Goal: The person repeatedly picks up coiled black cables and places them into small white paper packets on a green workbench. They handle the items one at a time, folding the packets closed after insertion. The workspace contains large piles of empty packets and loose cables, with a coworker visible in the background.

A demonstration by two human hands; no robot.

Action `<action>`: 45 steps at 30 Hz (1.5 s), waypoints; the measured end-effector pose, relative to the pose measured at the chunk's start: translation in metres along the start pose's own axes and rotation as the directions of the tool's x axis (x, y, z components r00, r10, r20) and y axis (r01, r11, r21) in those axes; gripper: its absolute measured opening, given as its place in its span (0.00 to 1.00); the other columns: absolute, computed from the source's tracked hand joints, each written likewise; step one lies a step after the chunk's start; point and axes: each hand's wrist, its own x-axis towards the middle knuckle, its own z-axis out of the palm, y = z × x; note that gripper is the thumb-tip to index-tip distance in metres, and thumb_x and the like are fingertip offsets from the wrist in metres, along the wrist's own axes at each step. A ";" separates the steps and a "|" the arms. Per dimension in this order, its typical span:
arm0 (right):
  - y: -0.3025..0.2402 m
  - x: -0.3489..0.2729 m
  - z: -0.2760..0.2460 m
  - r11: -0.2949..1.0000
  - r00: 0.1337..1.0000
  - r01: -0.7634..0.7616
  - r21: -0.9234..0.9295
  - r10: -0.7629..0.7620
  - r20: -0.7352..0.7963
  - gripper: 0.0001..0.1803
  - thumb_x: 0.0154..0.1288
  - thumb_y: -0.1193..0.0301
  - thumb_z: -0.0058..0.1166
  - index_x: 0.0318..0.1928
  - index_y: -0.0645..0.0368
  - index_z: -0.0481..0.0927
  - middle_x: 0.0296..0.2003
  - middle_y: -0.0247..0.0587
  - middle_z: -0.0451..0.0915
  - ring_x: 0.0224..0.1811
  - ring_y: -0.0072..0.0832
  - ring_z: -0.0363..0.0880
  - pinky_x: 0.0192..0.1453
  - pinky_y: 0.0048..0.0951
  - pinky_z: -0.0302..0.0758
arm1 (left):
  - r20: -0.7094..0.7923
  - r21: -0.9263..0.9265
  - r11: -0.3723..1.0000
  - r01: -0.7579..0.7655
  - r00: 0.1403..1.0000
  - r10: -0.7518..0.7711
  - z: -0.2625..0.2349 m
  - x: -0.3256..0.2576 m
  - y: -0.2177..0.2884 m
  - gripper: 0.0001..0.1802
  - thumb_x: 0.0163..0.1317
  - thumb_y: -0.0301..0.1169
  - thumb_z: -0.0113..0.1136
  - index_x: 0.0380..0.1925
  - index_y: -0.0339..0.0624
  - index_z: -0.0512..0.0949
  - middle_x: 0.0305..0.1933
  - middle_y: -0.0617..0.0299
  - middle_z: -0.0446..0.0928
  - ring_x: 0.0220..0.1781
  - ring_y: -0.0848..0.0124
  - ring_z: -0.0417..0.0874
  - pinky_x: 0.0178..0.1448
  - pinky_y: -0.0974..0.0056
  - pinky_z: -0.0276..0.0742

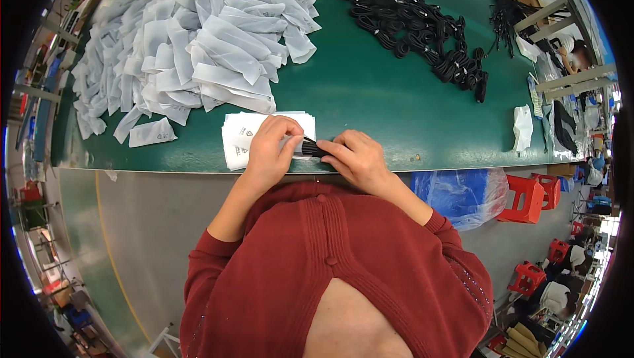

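Note:
A coiled black cable bundle (313, 148) lies between my two hands at the table's near edge, over the right end of a stack of flat white plastic bags (235, 135). My right hand (360, 160) is closed on the bundle's right end, thumb and fingers pressed around it. My left hand (269, 149) rests over the stack, its thumb and forefinger pinched at the top bag's edge, right by the bundle's left end. The pinch covers part of the bag and cable, so I cannot tell whether the cable's tip is inside the bag.
On the green table (396, 123), a large heap of filled white bags (198, 41) spreads at the far left. A pile of black cable bundles (419, 24) lies far right. One white bag (522, 128) sits near the right edge. Red stools (522, 199) and a plastic-covered blue bin (456, 193) stand below right.

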 end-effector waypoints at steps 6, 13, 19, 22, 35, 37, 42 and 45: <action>0.006 -0.003 0.018 0.366 0.632 -0.693 0.621 0.723 0.279 0.09 0.67 0.71 0.61 0.45 0.59 0.78 0.31 0.41 0.79 0.27 0.29 0.77 0.32 0.30 0.73 | 0.046 0.095 0.986 -0.140 0.990 0.136 -0.004 0.007 0.013 0.06 0.55 0.19 0.62 0.30 0.37 0.75 0.43 0.57 0.80 0.47 0.58 0.77 0.53 0.59 0.72; -0.006 0.010 0.017 0.864 0.927 -0.329 0.381 0.373 -0.045 0.10 0.65 0.74 0.62 0.45 0.59 0.78 0.36 0.44 0.79 0.33 0.30 0.79 0.36 0.31 0.77 | 0.004 0.149 0.978 -0.148 0.989 0.149 -0.011 0.012 0.015 0.05 0.55 0.20 0.63 0.30 0.38 0.75 0.47 0.56 0.79 0.51 0.58 0.76 0.56 0.58 0.72; -0.004 0.016 0.016 0.865 0.969 -0.175 0.471 0.237 -0.076 0.18 0.58 0.77 0.67 0.49 0.59 0.79 0.45 0.42 0.75 0.41 0.27 0.77 0.39 0.27 0.75 | 0.014 -0.013 1.000 -0.027 1.000 0.027 -0.012 0.014 0.015 0.03 0.60 0.23 0.61 0.32 0.38 0.76 0.50 0.56 0.77 0.55 0.62 0.76 0.62 0.59 0.70; -0.005 0.021 0.029 0.564 0.882 -0.103 0.819 0.433 -0.187 0.21 0.58 0.81 0.65 0.52 0.62 0.76 0.47 0.43 0.74 0.39 0.22 0.74 0.39 0.21 0.73 | 0.088 -0.285 0.952 0.110 0.992 -0.088 -0.014 0.018 0.012 0.03 0.64 0.25 0.60 0.33 0.39 0.76 0.52 0.56 0.76 0.58 0.65 0.75 0.65 0.60 0.68; 0.043 0.043 -0.056 0.972 0.936 -0.228 -0.060 0.202 -0.290 0.15 0.58 0.73 0.65 0.47 0.56 0.82 0.47 0.44 0.77 0.48 0.41 0.78 0.49 0.35 0.77 | -0.160 -0.798 0.603 -0.007 0.966 -0.201 -0.084 0.103 0.003 0.12 0.70 0.32 0.59 0.46 0.35 0.79 0.45 0.58 0.81 0.47 0.74 0.79 0.55 0.66 0.74; 0.092 0.029 -0.089 0.840 0.864 -0.369 -0.397 0.152 -0.480 0.13 0.61 0.70 0.62 0.46 0.56 0.82 0.46 0.44 0.79 0.52 0.43 0.75 0.57 0.41 0.72 | -0.479 -0.524 0.840 -0.143 0.865 -0.151 -0.112 0.114 0.009 0.14 0.69 0.33 0.60 0.48 0.34 0.78 0.46 0.59 0.81 0.49 0.71 0.80 0.56 0.65 0.75; 0.215 -0.073 -0.153 -0.038 0.520 -0.801 -0.597 0.451 -0.726 0.28 0.61 0.56 0.64 0.59 0.53 0.74 0.49 0.53 0.78 0.51 0.53 0.76 0.49 0.52 0.76 | -0.387 0.248 0.969 -0.023 0.914 0.121 -0.087 0.071 0.017 0.13 0.66 0.29 0.62 0.49 0.38 0.79 0.45 0.60 0.81 0.45 0.71 0.80 0.51 0.67 0.75; 0.245 -0.117 -0.155 0.057 0.602 -0.750 -0.659 0.472 -0.645 0.23 0.65 0.59 0.60 0.57 0.53 0.75 0.45 0.50 0.77 0.46 0.52 0.79 0.43 0.49 0.78 | 0.046 0.200 0.975 -0.095 0.995 0.088 -0.037 0.033 0.007 0.10 0.56 0.26 0.69 0.39 0.39 0.80 0.42 0.59 0.78 0.41 0.66 0.79 0.40 0.66 0.77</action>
